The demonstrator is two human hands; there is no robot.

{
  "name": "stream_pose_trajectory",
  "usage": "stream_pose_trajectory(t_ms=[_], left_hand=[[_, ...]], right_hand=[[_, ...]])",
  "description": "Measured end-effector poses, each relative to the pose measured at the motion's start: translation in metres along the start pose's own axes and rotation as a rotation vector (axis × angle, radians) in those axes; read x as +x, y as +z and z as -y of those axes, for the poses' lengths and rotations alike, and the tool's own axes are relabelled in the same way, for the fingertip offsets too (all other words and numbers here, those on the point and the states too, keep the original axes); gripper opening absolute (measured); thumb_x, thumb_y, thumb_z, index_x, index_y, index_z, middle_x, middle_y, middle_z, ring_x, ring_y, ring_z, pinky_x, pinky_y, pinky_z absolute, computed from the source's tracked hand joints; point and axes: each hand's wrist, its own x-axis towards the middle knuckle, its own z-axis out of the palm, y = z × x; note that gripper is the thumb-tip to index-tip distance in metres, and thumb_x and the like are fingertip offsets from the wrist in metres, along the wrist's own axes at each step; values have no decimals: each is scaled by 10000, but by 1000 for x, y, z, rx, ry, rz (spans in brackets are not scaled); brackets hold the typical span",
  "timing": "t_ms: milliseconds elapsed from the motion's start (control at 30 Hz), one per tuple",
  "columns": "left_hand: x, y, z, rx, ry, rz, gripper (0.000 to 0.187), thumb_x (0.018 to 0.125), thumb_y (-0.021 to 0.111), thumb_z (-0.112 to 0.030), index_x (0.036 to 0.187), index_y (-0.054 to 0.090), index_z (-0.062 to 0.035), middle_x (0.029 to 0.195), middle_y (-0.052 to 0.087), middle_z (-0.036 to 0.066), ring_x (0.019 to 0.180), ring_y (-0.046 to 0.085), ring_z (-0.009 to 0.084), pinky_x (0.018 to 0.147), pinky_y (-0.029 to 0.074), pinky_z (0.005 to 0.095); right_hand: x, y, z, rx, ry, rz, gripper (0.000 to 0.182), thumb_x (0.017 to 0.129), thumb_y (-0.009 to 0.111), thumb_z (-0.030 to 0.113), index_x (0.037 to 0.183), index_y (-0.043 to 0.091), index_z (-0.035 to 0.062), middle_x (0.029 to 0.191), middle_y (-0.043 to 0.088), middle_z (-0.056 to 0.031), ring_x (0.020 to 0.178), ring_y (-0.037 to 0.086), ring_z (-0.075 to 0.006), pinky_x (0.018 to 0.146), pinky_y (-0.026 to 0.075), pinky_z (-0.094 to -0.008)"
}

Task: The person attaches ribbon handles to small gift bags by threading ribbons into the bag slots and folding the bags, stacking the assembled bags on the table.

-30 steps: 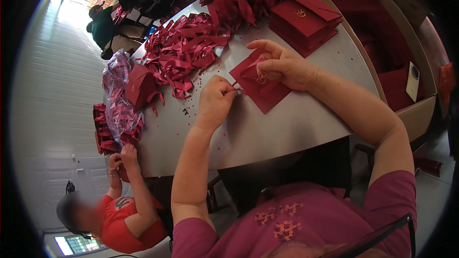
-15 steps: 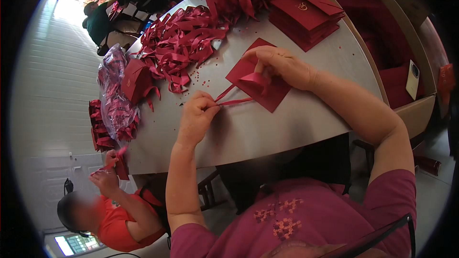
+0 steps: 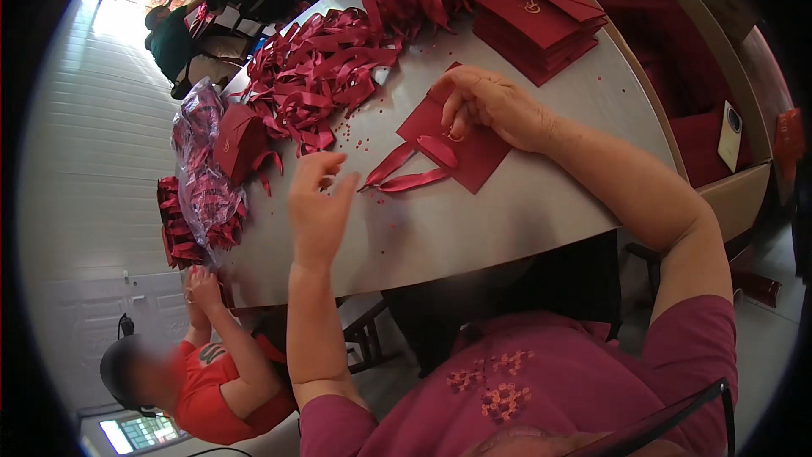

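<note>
My left hand (image 3: 317, 203) is wide, thumb and fingers apart, just beside the end of the ribbon (image 3: 420, 179). That ribbon loops over the desk (image 3: 541, 213) from the red bag (image 3: 484, 159), which lies just above and right of the frame's centre. My right hand (image 3: 501, 110) curls over the bag; I cannot tell whether it grips anything.

I judge the step in hand to be handling the ribbon at the bag; the next move calls for a light, narrow pinch.

My right hand hides part of the bag, and how the ribbon joins it is unclear. The frame's top cuts off the carton (image 3: 729, 207), upper right.
</note>
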Motion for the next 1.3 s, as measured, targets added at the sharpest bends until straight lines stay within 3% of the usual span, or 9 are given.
stream_pose_trajectory(t_ms=[300, 467, 633, 767, 867, 967, 1033, 1167, 1300], left_hand=[[14, 74, -54, 389, 778, 394, 302, 774, 633, -107, 1071, 645, -52, 1174, 601, 105, 1118, 566, 295, 1003, 433, 432], [9, 77, -53, 380, 929, 99, 295, 768, 575, -127, 1046, 629, -43, 1085, 619, 98, 990, 608, 275, 918, 490, 437], [12, 46, -79, 141, 489, -478, 145, 921, 530, -42, 1020, 623, 7, 899, 653, 141, 724, 640, 275, 669, 510, 317], [43, 26, -46, -459, -51, -183, 185, 978, 534, -119, 1015, 628, 37, 891, 677, 93, 747, 628, 124, 666, 483, 265], [48, 29, -21, -628, -517, 228, 247, 969, 544, -195, 1113, 646, -22, 980, 671, 32, 876, 622, 125, 742, 487, 250], [46, 22, 13, -148, -333, 39, 262, 948, 561, -218, 1093, 646, -18, 916, 656, 29, 823, 616, 117, 686, 493, 262], [40, 15, -11, -237, -433, 127, 250, 943, 567, -212, 1074, 653, -17, 870, 652, 27, 761, 610, 116, 641, 487, 260], [26, 60, 8, -62, -243, 154, 226, 904, 617, -176, 1013, 650, 19, 752, 648, 62, 605, 590, 134, 535, 470, 294], [26, 66, -24, 380, -122, -97, 270, 860, 664, -212, 1025, 634, 0, 865, 656, 178, 782, 646, 337, 719, 513, 418]], right_hand=[[2, -8, 6, 167, 43, 59, 477, 1033, 379, 420, 1164, 561, 0, 877, 664, -145, 726, 640, -183, 723, 520, -305], [-9, -5, 38, 280, -61, 188, 591, 1019, 353, 520, 1208, 562, 0, 924, 675, -159, 760, 646, -201, 752, 516, -312], [-23, -35, 81, 486, -460, 249, 636, 1023, 305, 532, 1239, 569, -5, 973, 683, -175, 743, 634, -202, 753, 500, -312], [-16, -40, 69, 433, -403, 142, 625, 1027, 304, 518, 1217, 575, -12, 943, 681, -160, 726, 621, -187, 740, 494, -297], [-11, -22, 45, -180, -174, -50, 395, 1016, 452, 360, 1098, 619, 12, 911, 679, -106, 718, 612, -160, 712, 486, -296], [-13, -10, 12, -565, -179, -38, 151, 917, 633, 162, 990, 630, 30, 902, 662, -88, 754, 622, -212, 713, 495, -349], [-12, -7, 6, -1210, -509, 99, 179, 840, 687, 128, 974, 622, 28, 917, 628, -113, 822, 618, -293, 741, 498, -383], [-11, -2, 6, -1227, -482, 115, 203, 793, 707, 116, 960, 629, 33, 974, 607, -130, 877, 605, -339, 761, 498, -405], [-13, 1, 10, -1241, -466, 164, 223, 784, 713, 104, 979, 632, 32, 981, 605, -132, 885, 606, -341, 772, 499, -411]])
